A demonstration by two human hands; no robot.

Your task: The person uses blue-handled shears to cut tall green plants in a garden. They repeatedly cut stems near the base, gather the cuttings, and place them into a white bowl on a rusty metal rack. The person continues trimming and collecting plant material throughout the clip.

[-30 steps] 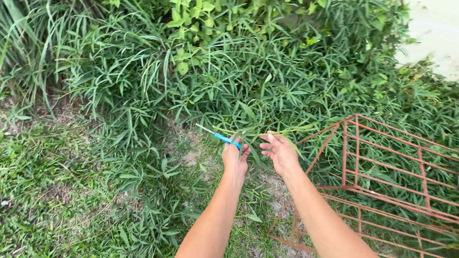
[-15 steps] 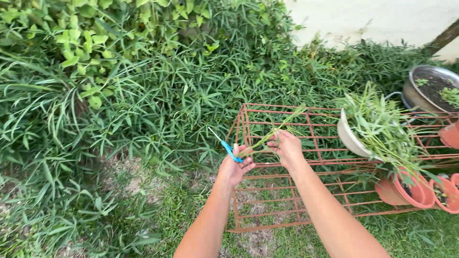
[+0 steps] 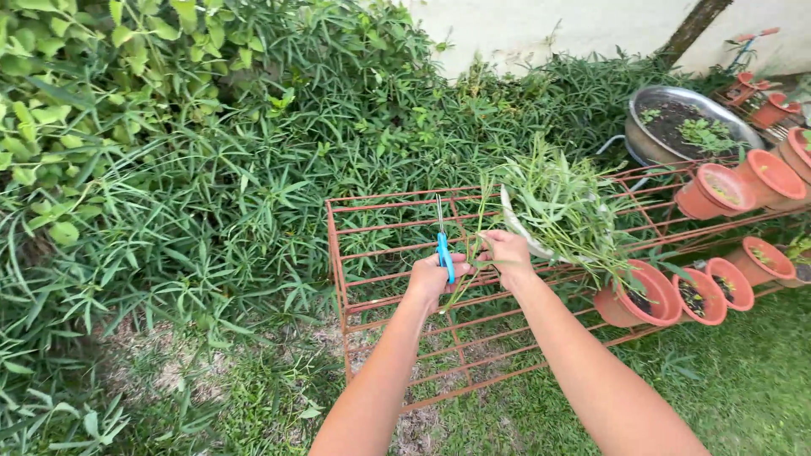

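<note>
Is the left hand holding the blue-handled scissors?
Yes, the left hand grips the blue-handled scissors, blades pointing up over the rusty rack.

Rusty metal rack (image 3: 338,253), matt terracotta pots (image 3: 642,295), glossy blue plastic-handled scissors (image 3: 443,253).

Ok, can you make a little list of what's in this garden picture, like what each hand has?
Left hand: holds blue-handled scissors, blades pointing up
Right hand: holds thin green stems
Under the hands: rusty red wire rack
On the rack: pale bowl full of cut greens
Right side: terracotta pots, metal basin of soil
</note>
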